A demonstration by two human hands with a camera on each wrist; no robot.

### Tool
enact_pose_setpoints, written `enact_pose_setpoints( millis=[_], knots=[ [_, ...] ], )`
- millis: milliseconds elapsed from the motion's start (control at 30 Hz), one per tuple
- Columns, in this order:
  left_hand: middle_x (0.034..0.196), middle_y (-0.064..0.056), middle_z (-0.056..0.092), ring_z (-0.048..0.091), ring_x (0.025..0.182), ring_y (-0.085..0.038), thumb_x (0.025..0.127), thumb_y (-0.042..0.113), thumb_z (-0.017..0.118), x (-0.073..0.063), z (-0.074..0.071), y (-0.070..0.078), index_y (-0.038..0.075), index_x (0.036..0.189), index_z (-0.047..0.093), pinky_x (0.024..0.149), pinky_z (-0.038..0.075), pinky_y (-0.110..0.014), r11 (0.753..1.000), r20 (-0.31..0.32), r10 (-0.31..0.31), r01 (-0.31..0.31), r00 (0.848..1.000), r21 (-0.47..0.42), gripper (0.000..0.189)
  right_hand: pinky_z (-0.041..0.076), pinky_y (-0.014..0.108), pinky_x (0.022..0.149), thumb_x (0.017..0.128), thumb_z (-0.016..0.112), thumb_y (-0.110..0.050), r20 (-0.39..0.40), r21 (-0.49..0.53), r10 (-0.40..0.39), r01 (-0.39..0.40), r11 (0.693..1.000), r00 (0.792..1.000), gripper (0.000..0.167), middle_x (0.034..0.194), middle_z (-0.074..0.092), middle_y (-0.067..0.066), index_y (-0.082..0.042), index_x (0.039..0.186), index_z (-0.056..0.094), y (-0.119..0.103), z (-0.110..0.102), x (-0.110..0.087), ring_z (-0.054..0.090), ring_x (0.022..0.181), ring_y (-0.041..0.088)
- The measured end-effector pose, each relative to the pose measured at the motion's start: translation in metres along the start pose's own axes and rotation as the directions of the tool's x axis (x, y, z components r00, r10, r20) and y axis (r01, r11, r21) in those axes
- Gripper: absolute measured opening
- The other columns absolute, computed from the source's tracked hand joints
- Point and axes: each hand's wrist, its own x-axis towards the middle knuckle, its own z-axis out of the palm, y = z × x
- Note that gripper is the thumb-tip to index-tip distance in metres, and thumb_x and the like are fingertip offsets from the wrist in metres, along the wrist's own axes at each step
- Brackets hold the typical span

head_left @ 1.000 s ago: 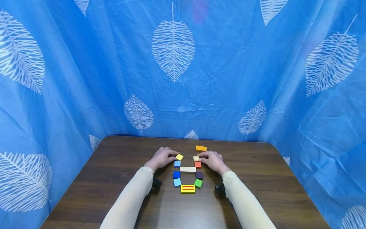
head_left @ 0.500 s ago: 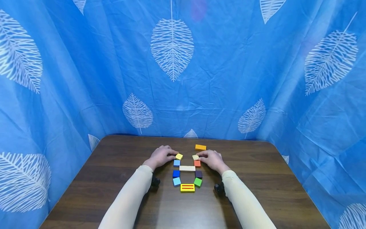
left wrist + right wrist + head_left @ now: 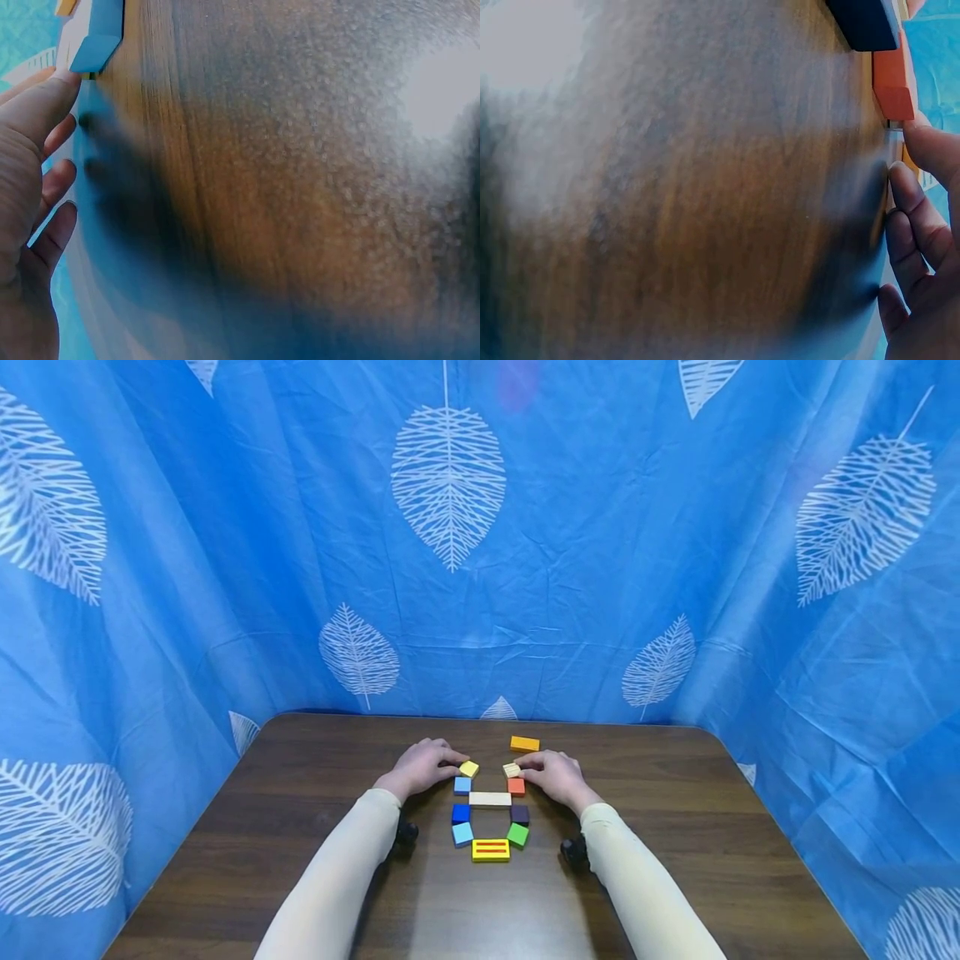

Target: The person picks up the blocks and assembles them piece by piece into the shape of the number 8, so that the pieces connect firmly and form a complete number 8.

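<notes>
In the head view, my left hand [image 3: 422, 767] pinches a small yellow block [image 3: 469, 769] between thumb and forefinger at the far left of a block ring. Opposite it, my right hand [image 3: 557, 778] pinches a pale wooden block [image 3: 512, 770] with lines on top. Both blocks sit slanted. Just nearer stand a light blue block [image 3: 462, 786] and a red block [image 3: 516, 787], with a long cream block [image 3: 490, 799] between and below them. The left wrist view shows my thumb beside a blue block [image 3: 101, 34]; the right wrist view shows my thumb near the red block [image 3: 894, 79].
An orange block [image 3: 525, 743] lies apart, beyond the right hand. Nearer me are dark blue [image 3: 461, 814], dark purple [image 3: 520, 815], sky blue [image 3: 462, 835] and green [image 3: 517, 836] blocks, plus a yellow red-striped block [image 3: 491, 851]. Blue leaf-print cloth [image 3: 555, 568] surrounds the brown table [image 3: 300, 827].
The head view has shifted slightly, so everything sits a little higher and further left in it. Both hands stay at the same two blocks, and the arrangement looks the same.
</notes>
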Motion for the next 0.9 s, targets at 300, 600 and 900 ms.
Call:
enact_pose_setpoints(
  millis=[300, 600, 900],
  knots=[
    [0.117, 0.002, 0.066, 0.056, 0.107, -0.019, 0.098, 0.031, 0.071, -0.0013, 0.0002, 0.0005, 0.03, 0.132, 0.071, 0.093, 0.048, -0.04, 1.0, -0.003, 0.005, -0.005, 1.0, -0.009, 0.034, 0.028, 0.063, 0.108, 0.098, 0.072, -0.03, 0.004, -0.005, -0.001, 0.001, 1.0, 1.0, 0.027, 0.132, 0.068, 0.003, -0.026, 0.124, 0.076, -0.0001, -0.0014, -0.0004, 0.054, 0.128, 0.031],
    [0.115, 0.003, 0.067, 0.057, 0.105, -0.018, 0.099, 0.032, 0.069, 0.0016, 0.0022, -0.0025, 0.029, 0.131, 0.072, 0.092, 0.048, -0.038, 1.0, -0.013, 0.026, -0.026, 1.0, -0.012, 0.032, 0.028, 0.065, 0.108, 0.097, 0.073, -0.03, 0.006, 0.002, -0.006, 0.006, 1.0, 1.0, 0.027, 0.133, 0.067, 0.005, -0.025, 0.123, 0.076, -0.003, -0.0045, -0.0021, 0.053, 0.13, 0.033],
    [0.117, 0.002, 0.067, 0.056, 0.107, -0.02, 0.099, 0.031, 0.069, -0.001, 0.001, -0.0029, 0.028, 0.133, 0.071, 0.093, 0.048, -0.039, 1.0, -0.013, 0.022, -0.022, 1.0, -0.021, 0.034, 0.028, 0.065, 0.108, 0.098, 0.072, -0.031, 0.013, 0.003, -0.01, 0.01, 1.0, 1.0, 0.028, 0.132, 0.068, 0.004, -0.024, 0.124, 0.076, -0.0042, -0.0047, -0.002, 0.054, 0.13, 0.032]
  ],
)
